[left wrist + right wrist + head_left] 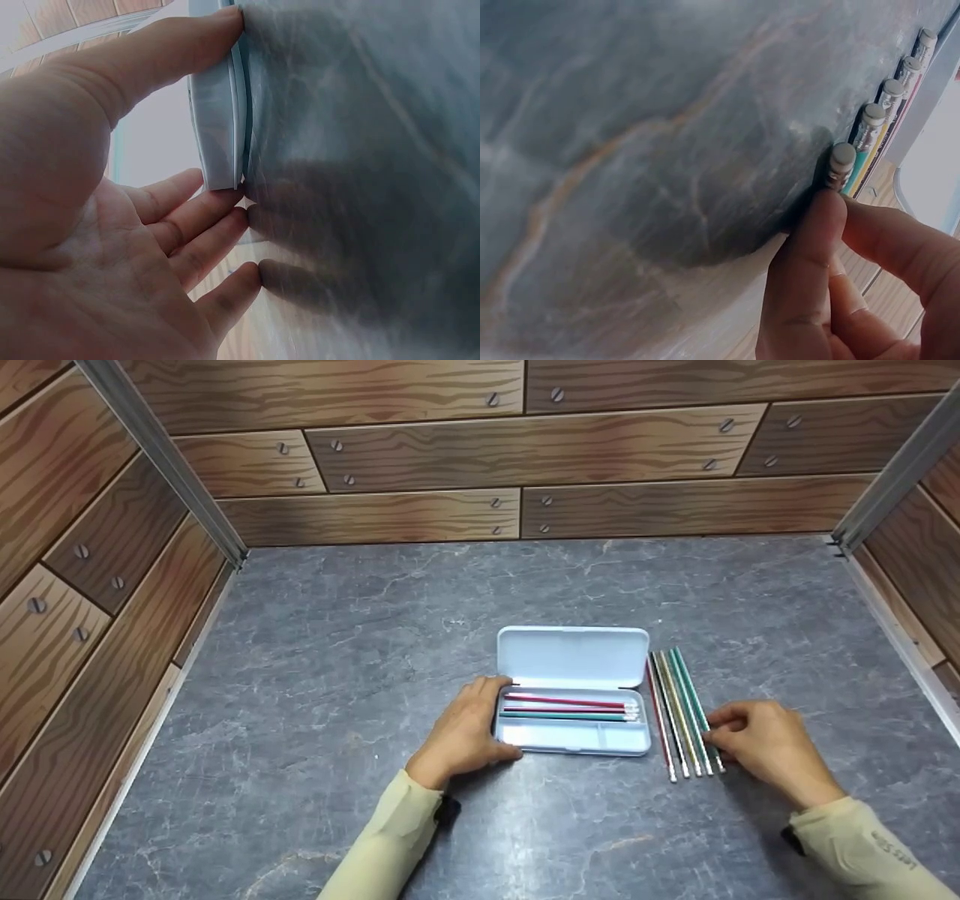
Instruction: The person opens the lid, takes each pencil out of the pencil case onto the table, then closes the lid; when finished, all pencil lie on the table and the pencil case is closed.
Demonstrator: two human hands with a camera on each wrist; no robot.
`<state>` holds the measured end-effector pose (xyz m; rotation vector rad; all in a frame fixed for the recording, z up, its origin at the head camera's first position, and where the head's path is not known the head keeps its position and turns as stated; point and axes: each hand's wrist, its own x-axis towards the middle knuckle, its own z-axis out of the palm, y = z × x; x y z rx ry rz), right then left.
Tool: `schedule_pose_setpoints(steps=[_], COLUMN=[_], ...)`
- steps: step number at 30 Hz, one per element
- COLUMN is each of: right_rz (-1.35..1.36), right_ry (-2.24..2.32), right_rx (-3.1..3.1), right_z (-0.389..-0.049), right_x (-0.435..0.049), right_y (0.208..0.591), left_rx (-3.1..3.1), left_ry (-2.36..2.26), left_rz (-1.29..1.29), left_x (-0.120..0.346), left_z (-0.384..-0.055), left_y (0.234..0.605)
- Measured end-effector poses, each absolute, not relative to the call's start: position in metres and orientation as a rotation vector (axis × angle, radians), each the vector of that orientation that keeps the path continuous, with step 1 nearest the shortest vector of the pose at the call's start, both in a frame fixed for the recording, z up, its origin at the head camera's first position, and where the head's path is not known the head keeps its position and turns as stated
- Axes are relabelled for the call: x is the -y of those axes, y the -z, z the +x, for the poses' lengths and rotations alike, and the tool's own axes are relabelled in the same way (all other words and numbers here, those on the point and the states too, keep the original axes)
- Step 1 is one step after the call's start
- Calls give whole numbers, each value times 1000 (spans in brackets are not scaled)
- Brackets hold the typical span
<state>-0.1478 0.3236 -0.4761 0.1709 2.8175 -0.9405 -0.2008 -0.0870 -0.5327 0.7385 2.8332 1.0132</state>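
Note:
A pale blue pencil case (574, 656) lies with its lid raised, also seen edge-on in the left wrist view. My left hand (466, 727) holds it by the left end, thumb at the front side and fingers at the far corner. Inside, several red and green pencils (566, 701) lie lengthwise, eraser ends to the right. To the right of the case, several more pencils (680, 712) lie side by side. My right hand (772, 746) pinches the outermost green pencil (843, 157) between thumb and index finger, near its eraser end.
The grey marbled tabletop (360, 637) spreads around the case. Wood-patterned panels (420, 450) rise at the back and both sides, with metal posts (169, 457) at the corners. The lower compartment of the case has a small divider (600, 735).

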Motion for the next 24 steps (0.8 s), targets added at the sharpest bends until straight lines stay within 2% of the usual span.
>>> schedule_pose_setpoints(steps=[3,9,19,24], right_rz=[184,123,-295,-474], right_ry=[970,955,1336,1378], right_rx=[-2814,-2990,-3038,-2968], right_z=[-148,-156,-176,-183], right_x=[-322,-312,-261,-239], right_y=[475,465,457,460], left_rx=[-2849,-2830,-2794,-2790], left_ry=[-1005,-1003,-995,-974], left_rz=[748,748,675,681], left_x=[88,87,86,84], left_z=[-203,-190,-186,-187], left_y=[539,509,499,498])
